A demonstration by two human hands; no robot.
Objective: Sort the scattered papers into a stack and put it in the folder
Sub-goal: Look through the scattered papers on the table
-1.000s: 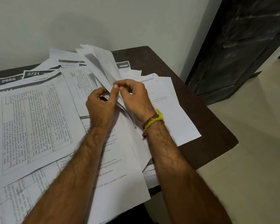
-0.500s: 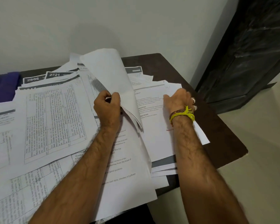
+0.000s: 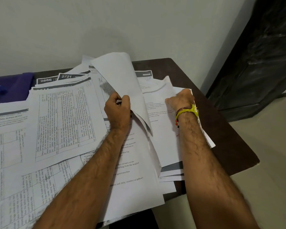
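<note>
Papers (image 3: 69, 123) cover nearly all of the dark brown table (image 3: 229, 146), loose and overlapping, too many and too layered to count. Two hands work among them. The left hand (image 3: 117, 111) pinches a small bundle of sheets (image 3: 120, 80), at least two, between thumb and curled fingers; their blank backs curl up and lean toward the wall. The right hand (image 3: 180, 100), with a yellow thread band (image 3: 188, 111) and a thinner reddish one at the wrist, lies on a white sheet (image 3: 162, 129) near the table's right edge, fingers bent at that sheet's far side; whether they grip it cannot be told. Readable print: white numbers "2886" (image 3: 46, 80) and "2721" (image 3: 66, 76) on two dark headers at the back, and under the left forearm the words "number of pillows" (image 3: 134, 180), "starting from the head of" and "original position". Several sheets carry dense ruled tables of tiny print. A purple object (image 3: 15, 88) lies at the far left.
</note>
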